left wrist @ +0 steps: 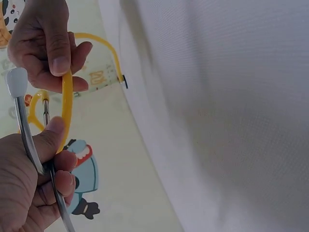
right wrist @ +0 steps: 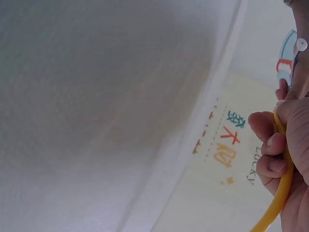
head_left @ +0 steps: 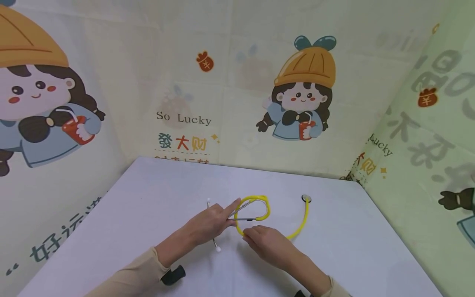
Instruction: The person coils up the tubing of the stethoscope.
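Note:
A stethoscope with yellow tubing (head_left: 268, 206) is held between both hands above the white table. My left hand (head_left: 209, 222) grips its metal ear tubes and part of the yellow loop. The white ear tips (head_left: 218, 249) stick out on either side of that hand. In the left wrist view, the left thumb (left wrist: 48, 137) pinches the tube against the fingers. My right hand (head_left: 272, 245) holds the yellow tube just below the loop, and its fingers curl round the tube (right wrist: 285, 181) in the right wrist view. From there the tube curves to the round chest piece (head_left: 306, 199) at the right.
The white table (head_left: 167, 189) stretches around the hands. Behind and beside it hang printed cloth walls (head_left: 237, 103) with cartoon figures and lettering. A dark strap piece (head_left: 173, 275) shows at the left wrist.

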Tool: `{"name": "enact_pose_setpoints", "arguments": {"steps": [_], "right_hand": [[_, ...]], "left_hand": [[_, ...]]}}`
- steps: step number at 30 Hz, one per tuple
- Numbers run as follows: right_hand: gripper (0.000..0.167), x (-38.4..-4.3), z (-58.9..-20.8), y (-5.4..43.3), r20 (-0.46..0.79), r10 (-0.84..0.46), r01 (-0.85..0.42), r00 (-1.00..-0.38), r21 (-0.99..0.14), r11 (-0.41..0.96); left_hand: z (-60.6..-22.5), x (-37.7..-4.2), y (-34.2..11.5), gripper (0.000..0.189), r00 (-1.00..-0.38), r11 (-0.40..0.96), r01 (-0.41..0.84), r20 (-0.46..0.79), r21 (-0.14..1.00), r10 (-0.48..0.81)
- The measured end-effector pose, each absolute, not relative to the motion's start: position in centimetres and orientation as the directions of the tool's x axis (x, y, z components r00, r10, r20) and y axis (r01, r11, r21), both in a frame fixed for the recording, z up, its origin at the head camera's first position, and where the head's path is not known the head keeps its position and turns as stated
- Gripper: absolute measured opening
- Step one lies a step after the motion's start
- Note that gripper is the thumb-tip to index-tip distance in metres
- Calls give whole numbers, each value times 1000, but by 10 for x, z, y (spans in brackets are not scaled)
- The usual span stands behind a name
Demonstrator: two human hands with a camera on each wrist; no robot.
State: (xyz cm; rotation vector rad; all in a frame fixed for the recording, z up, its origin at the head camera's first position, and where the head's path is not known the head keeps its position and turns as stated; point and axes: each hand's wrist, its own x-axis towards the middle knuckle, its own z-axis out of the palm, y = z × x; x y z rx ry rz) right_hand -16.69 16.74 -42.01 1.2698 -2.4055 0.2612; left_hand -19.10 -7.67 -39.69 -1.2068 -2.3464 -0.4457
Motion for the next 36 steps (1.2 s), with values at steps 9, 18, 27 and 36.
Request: {"name": "enact_pose_setpoints", "arguments": {"steps": [9, 18, 27, 36], "right_hand": [[15, -155, -411, 162, 402, -743, -812, -534, 1, 584], [14, -144, -395, 159, 321, -757, -791, -568, 39, 610], [20, -138, -379, 163, 294, -784, -795, -547, 110, 596], [23, -136, -360, 176, 371, -815, -826, -446, 179, 534]], "left_hand": [[-400, -193, -82, 70, -531, 560, 823, 471, 90, 705], [-399, -191, -78, 64, -613, 618, 778, 360, 117, 703], [-400, -193, -77, 63, -590, 596, 798, 319, 89, 742], [-403, -196, -81, 64, -567, 588, 808, 304, 25, 766]]}}
